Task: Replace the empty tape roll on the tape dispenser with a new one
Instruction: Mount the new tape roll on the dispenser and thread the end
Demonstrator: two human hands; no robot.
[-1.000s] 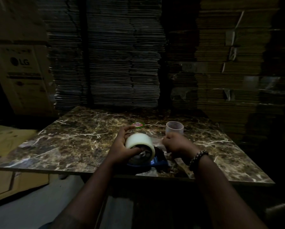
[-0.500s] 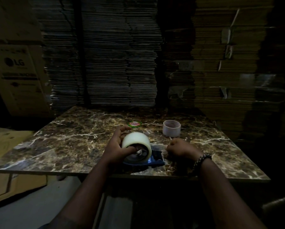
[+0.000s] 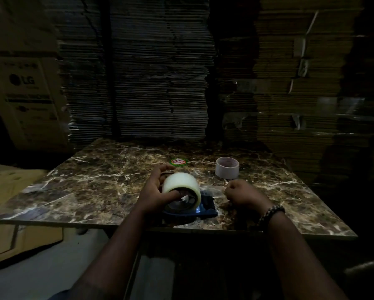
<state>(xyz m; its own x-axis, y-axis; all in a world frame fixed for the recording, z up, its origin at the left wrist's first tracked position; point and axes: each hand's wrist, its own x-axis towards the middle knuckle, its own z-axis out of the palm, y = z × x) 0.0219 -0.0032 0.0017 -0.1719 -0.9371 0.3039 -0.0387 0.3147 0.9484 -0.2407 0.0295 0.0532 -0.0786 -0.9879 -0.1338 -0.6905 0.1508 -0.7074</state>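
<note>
Tape roll (image 3: 180, 185) held in left hand (image 3: 154, 191) grip, sat on blue dispenser (image 3: 200, 210); right hand (image 3: 241, 192) fisted beside it, contents unclear

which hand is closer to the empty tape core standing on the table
Right. The right hand rests closed on the table just in front of the empty core, not touching it. The left hand is farther off, gripping the new tape roll.

One head-worn wide-angle camera looks forward and down from above the person's forearms. It sits close over the left hand (image 3: 154, 194) clasping the new tape roll (image 3: 180, 189), low in the middle of the view. Beyond that grip the marble tabletop (image 3: 90, 182) recedes toward stacked flattened cardboard (image 3: 138, 72), which fills the upper frame. No second view overlaps it.
</note>
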